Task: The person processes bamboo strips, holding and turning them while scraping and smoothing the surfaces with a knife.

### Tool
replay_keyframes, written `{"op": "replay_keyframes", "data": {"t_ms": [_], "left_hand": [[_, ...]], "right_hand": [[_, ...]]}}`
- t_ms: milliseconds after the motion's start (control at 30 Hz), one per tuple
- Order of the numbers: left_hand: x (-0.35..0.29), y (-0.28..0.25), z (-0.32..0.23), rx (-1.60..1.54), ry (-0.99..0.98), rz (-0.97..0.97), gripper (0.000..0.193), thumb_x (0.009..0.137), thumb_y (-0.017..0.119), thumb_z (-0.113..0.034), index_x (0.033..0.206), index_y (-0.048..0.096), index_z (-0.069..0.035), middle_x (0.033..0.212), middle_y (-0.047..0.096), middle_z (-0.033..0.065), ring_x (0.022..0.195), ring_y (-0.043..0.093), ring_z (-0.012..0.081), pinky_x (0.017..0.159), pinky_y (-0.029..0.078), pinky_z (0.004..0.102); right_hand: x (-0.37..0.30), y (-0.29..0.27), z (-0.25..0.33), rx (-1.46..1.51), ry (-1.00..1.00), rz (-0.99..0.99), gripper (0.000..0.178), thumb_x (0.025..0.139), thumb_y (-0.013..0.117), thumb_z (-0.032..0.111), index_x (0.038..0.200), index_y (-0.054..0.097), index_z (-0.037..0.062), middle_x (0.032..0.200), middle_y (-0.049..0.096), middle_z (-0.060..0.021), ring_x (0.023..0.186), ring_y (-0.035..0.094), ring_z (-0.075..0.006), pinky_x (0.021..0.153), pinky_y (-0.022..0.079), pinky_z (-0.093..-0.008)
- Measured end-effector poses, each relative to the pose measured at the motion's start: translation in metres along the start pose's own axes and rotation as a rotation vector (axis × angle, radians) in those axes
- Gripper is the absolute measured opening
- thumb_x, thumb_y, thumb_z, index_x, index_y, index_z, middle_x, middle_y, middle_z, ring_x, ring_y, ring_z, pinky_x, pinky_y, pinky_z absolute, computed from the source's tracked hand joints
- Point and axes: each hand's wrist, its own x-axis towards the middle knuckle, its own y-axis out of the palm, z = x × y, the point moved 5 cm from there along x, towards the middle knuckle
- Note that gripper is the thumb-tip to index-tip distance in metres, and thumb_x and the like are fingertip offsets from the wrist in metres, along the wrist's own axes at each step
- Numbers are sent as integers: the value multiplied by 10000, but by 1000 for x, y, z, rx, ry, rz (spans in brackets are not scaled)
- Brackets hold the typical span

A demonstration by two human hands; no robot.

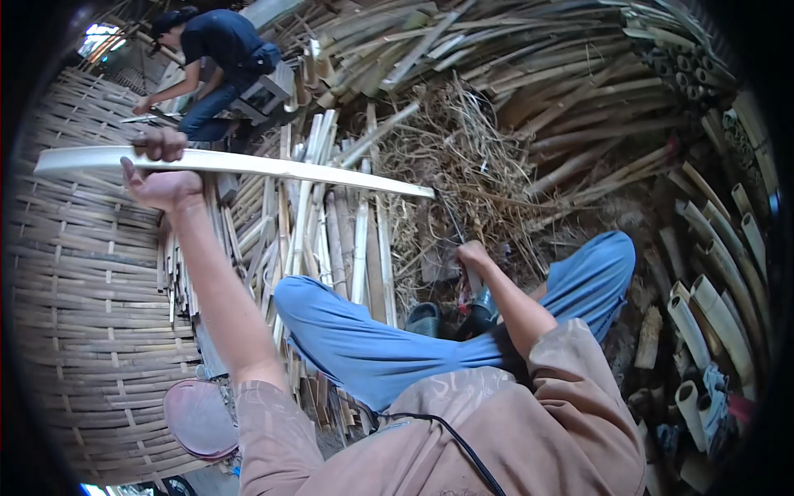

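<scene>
A long, pale split bamboo strip (306, 172) stretches from the far left toward the middle, slightly curved. My left hand (169, 187) is closed around it near its left end, with the arm reaching far out. Lower and to the right, my right hand (473, 255) grips the handle of a knife (453, 221). Its thin dark blade points up and left, the tip side meeting the right end of the strip. Whether the edge is in the bamboo or only against it, I cannot tell. Under the blade stands a wooden block (438, 263) among shavings.
Tangled bamboo shavings (463, 140) are heaped ahead. Split strips (339, 236) lie left of my knees, beside a woven bamboo panel (91, 331). Bamboo poles (719, 306) stand at right. A person (219, 58) works on a low bench at far left. A sandal (423, 319) lies between my legs.
</scene>
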Motion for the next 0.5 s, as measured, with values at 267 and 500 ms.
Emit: {"op": "replay_keyframes", "data": {"t_ms": [267, 500], "left_hand": [[8, 16, 5, 457, 117, -281, 335, 959, 667, -185, 1236, 517, -69, 1091, 627, 99, 895, 634, 217, 857, 547, 431], [33, 16, 23, 256, 9, -72, 220, 1043, 501, -255, 890, 477, -98, 721, 441, -2, 600, 395, 109, 588, 354, 288]], "right_hand": [[-23, -9, 15, -89, -29, -448, 301, 795, 665, 226, 981, 652, -10, 761, 686, -155, 735, 691, -286, 672, 546, -440], [-28, -15, 87, 176, -96, -176, 238, 911, 696, 265, 965, 648, 38, 680, 611, -41, 616, 620, -158, 572, 511, -369]]}}
